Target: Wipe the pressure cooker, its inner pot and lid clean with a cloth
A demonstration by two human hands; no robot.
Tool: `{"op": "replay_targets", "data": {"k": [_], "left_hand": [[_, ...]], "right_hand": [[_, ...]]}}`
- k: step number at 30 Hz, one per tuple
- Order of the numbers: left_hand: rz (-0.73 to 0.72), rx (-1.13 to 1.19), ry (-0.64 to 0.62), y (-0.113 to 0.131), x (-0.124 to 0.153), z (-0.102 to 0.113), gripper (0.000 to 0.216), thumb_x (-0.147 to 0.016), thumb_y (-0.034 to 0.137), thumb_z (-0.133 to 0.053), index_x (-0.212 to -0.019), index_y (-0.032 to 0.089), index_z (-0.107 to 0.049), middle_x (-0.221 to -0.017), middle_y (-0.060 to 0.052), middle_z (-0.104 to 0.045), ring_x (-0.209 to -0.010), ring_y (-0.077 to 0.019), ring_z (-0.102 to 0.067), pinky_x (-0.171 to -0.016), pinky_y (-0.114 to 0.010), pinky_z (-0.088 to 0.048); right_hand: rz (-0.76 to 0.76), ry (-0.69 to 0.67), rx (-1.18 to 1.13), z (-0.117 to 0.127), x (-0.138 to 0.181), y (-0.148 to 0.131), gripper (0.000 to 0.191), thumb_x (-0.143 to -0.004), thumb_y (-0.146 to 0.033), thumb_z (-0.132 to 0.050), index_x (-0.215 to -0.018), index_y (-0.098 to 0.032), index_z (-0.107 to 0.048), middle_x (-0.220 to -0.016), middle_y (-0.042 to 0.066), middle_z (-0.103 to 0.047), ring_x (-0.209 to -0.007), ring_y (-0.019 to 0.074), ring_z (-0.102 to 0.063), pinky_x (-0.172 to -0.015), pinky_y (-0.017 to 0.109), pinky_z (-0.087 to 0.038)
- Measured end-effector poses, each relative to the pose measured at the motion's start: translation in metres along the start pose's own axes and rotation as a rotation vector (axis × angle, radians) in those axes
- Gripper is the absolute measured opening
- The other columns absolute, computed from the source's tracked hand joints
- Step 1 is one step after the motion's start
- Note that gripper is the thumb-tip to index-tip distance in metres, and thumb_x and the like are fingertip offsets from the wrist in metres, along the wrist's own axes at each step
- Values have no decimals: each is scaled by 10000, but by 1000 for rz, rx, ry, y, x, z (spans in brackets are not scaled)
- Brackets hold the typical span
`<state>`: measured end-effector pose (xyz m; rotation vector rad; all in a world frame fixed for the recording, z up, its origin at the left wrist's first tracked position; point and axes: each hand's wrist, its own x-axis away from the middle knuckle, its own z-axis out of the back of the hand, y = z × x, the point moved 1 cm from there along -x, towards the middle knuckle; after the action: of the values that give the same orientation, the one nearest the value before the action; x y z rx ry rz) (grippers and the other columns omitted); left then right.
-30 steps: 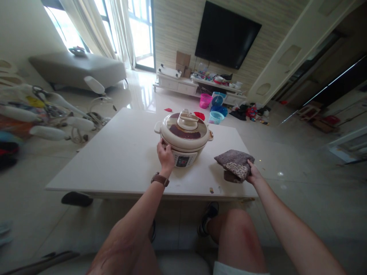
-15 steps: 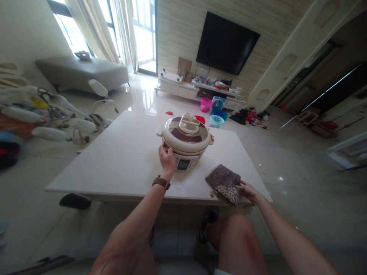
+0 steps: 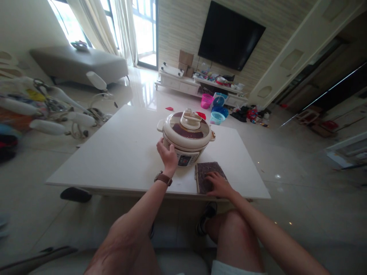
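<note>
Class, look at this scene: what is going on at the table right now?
A seated person has the left hand against the side of a cream electric cooker, lid on, standing on a white table. The right hand lies flat on a folded brown cloth beside the cooker, near the table's front edge.

Home living room: wall television (image 3: 231,35), sofa (image 3: 78,67), curtains (image 3: 122,28)
</note>
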<state>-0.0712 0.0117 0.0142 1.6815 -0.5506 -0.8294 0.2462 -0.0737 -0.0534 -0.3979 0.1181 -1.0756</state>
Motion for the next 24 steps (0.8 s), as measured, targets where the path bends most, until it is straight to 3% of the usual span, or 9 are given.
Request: {"op": "replay_targets", "data": {"k": [2,4,7,12,15,17,19,21,24], "left_hand": [[-153,-21,6,10,11,1,464,-842,135,-587,-1296,221,-541,-1358,-129,-552,-1376,-276,-484,-1226,-469,-346],[-294,-14,-52,19,24,2,421,-857,152,-586,-1271,215,-543,-1325,-138,-557,-1349,-282,-501,-1208,-474,-367],[-383,-5,-179,25,43,4,321,-885,207,-594,-1205,212,-570,-1274,-150,-580,-1304,-300,-532,-1192,-498,-382],[-451,-13,-279,26,58,4,214,-908,247,-584,-1120,220,-587,-1171,-138,-612,-1187,-297,-582,-1118,-494,-446],[-540,-31,-263,26,57,3,200,-922,219,-539,-1120,219,-564,-1104,-118,-613,-1116,-273,-598,-1056,-462,-482],[-568,-58,-237,26,55,1,200,-922,210,-516,-1119,218,-549,-1074,-107,-606,-1086,-263,-599,-1023,-448,-494],[-571,-76,-216,25,52,0,199,-915,201,-510,-1111,216,-541,-1055,-100,-599,-1065,-258,-597,-1000,-438,-499],[-566,-72,-208,24,51,-2,199,-909,182,-509,-1103,214,-541,-1048,-98,-596,-1052,-253,-594,-973,-422,-505],[-566,-49,-207,24,51,-3,187,-906,162,-507,-1082,213,-548,-1032,-94,-594,-1023,-245,-593,-921,-395,-513]], "right_hand": [[28,-126,171,-12,1,-21,1046,-614,-484,-945,-1544,-261,-521,-1656,166,-429,-1505,455,-366,-1188,635,-379],[-40,-156,294,-21,-1,-33,1101,-691,-444,-911,-1638,-234,-389,-1711,210,-324,-1517,479,-351,-1155,650,-407],[-75,-163,375,-28,-6,-39,987,-807,-423,-831,-1649,-194,-371,-1686,250,-356,-1480,463,-423,-1117,622,-456],[-16,-155,366,-33,-3,-37,660,-927,-230,-637,-1571,-169,-507,-1626,200,-484,-1459,378,-497,-1145,525,-471],[-35,-125,266,-32,-1,-34,578,-892,-143,-594,-1470,-135,-615,-1568,182,-562,-1435,335,-541,-1159,460,-463],[-128,-40,136,-27,-1,-29,470,-884,-169,-594,-1337,-137,-712,-1460,169,-662,-1346,314,-620,-1135,419,-475],[-288,89,-20,-20,-1,-22,342,-901,-236,-564,-1144,-153,-790,-1218,145,-784,-1132,286,-721,-1040,389,-522],[-432,209,-186,-12,0,-13,321,-893,-292,-531,-1000,-165,-806,-993,106,-814,-926,254,-735,-908,361,-552],[-535,331,-426,-2,2,-1,346,-843,-351,-526,-965,-171,-795,-893,65,-798,-822,229,-695,-776,325,-542]]}}
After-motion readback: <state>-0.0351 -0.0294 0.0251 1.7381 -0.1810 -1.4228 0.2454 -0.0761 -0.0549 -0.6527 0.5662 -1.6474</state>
